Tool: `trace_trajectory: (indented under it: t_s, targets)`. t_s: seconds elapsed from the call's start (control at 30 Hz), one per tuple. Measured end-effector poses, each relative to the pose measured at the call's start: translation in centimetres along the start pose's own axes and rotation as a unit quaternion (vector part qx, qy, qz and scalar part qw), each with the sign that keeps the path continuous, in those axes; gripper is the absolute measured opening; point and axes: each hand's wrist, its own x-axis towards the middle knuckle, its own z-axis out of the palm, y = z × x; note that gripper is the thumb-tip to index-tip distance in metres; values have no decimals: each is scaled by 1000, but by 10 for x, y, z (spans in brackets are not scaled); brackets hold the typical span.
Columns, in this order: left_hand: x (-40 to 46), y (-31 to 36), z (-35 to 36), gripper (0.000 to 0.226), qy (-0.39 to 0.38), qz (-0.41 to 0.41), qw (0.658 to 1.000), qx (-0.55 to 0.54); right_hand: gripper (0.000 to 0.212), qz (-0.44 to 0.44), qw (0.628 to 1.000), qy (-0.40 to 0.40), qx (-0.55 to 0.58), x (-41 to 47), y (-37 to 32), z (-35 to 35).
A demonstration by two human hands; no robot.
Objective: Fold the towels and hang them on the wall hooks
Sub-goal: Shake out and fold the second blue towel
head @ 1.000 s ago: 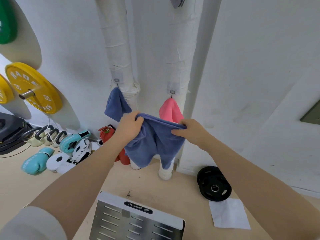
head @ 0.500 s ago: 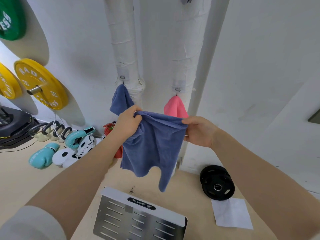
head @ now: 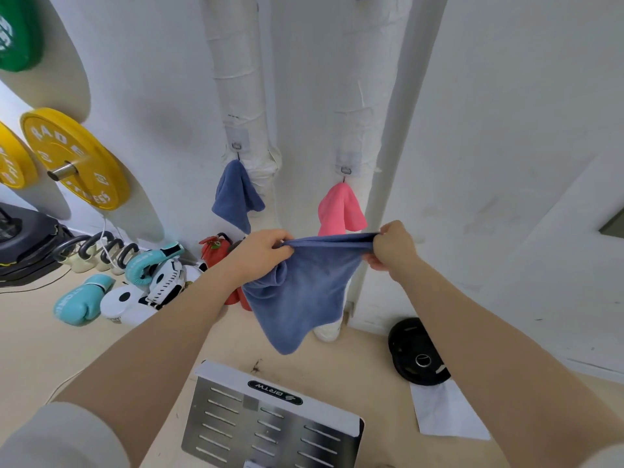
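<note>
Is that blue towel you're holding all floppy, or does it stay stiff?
Probably floppy: the blue towel sags between the left hand and right hand and droops to a point. It looks light, since fingertip pinches carry it. The fuzzy cloth seems unlikely to slip.

— What sort of place?
— A gym corner; yellow weight plate (head: 75, 159) on a wall peg at nine o'clock; boxing gloves (head: 79, 300) on the floor; black plate (head: 417, 353) at four o'clock.
</note>
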Motion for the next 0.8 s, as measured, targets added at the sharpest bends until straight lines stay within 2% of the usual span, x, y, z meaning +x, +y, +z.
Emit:
trace_trajectory:
  t_s: [0.03,0.1,0.2,0.27,0.37,0.43,0.5,0.53,0.6,0.67,0.73,0.8]
  targets:
    - [-1,-1,0,20,-11,2,1000,-14,13,64,989,-18,132,0,-5,-1]
    - [-1,-2,1,22,-20,2,999,-28,21,128,949,-50,283,-4,-10,-5]
    - [2,-1,2,22,-13,-21,998,-55,23,142,910,-96,377,-10,-12,-10]
    - [5,-1,3,20,-8,-60,992,-111,18,104,908,-112,390,-9,-10,-10]
    - [14,0,4,16,5,-145,964,-222,17,29,944,-112,309,-5,-12,-6]
    - [21,-5,2,16,33,-242,930,-274,12,-5,970,-101,221,1,-9,-6]
    - [25,-20,1,38,82,-337,872,-344,5,-34,986,-62,149,10,-1,-9]
    - [23,-26,0,50,100,-359,842,-389,7,-42,991,-39,124,12,5,-10]
    - [22,-40,7,62,106,-355,811,-453,17,-62,996,2,62,15,16,-10]
    - [16,-42,13,52,115,-335,801,-483,27,-76,995,37,-43,18,24,-8]
    - [15,-42,16,37,129,-325,803,-482,36,-64,979,56,-186,17,25,-7]
    - [15,-44,16,38,127,-309,825,-455,37,-61,965,60,-249,16,24,-7]
